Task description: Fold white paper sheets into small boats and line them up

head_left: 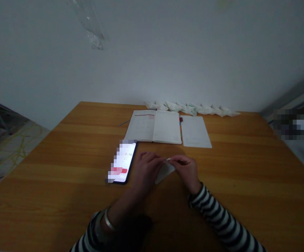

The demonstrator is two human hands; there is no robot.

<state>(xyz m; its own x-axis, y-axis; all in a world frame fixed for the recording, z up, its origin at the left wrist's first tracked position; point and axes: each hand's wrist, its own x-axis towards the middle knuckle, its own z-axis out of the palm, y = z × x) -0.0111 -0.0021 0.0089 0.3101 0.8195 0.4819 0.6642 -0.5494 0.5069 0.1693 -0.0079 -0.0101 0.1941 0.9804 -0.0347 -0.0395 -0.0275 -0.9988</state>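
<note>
Both hands meet over the table, pinching one small white piece of paper [164,171] that looks partly folded. My left hand [148,171] is closed on its left side and upper edge, covering part of it. My right hand [187,170] pinches the upper right corner between thumb and fingers. Just left of my left hand lies a phone [124,164] with a lit screen. Beyond the hands an open notebook [154,127] lies flat, with a loose white sheet [197,131] at its right side.
A row of several folded white paper shapes [206,109] stands along the table's back edge against the wall [167,52]. A thin pen-like object [124,123] pokes out left of the notebook. The wooden table [246,168] stretches to both sides. A clear plastic bag [94,35] hangs on the wall.
</note>
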